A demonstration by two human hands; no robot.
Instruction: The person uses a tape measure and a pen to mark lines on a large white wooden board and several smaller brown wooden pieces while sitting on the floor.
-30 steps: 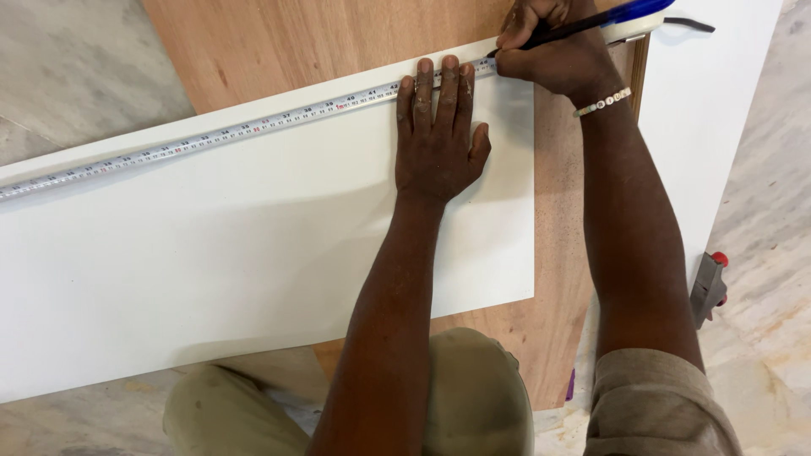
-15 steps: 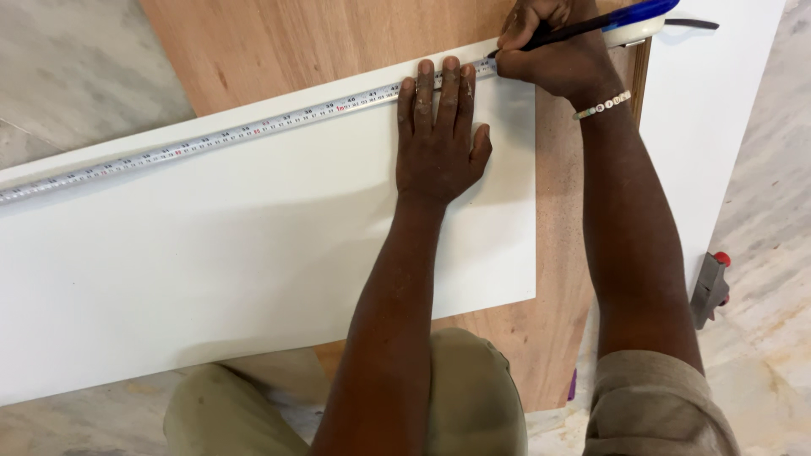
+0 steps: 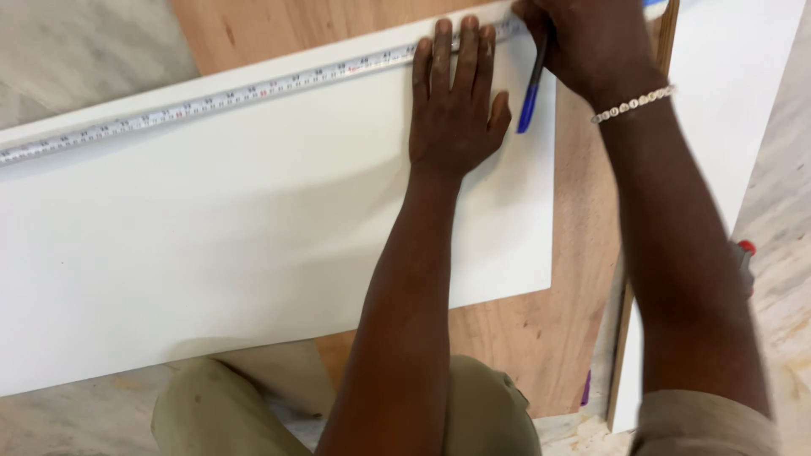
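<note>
A long white board point(image 3: 211, 245) lies across a sheet of brown plywood point(image 3: 541, 338). A metal tape measure blade point(image 3: 228, 97) runs along the board's far edge. My left hand point(image 3: 454, 101) lies flat on the board with its fingertips pressing the tape near the right end. My right hand point(image 3: 591, 42), with a white bead bracelet on the wrist, holds a blue pen point(image 3: 530, 93); the pen's top leans toward me and its tip is hidden under the hand at the board's far right corner.
A second white panel point(image 3: 726, 127) lies to the right, past the plywood's edge. A tool with a red tip point(image 3: 747, 250) shows behind my right forearm. Grey marbled floor surrounds the boards. My knees in khaki trousers point(image 3: 220, 405) are at the bottom.
The view has shifted and drawn closer, so the hands sit higher in the picture. The pen, earlier angled out to the right, now leans back toward me. The left hand stays flat on the tape.
</note>
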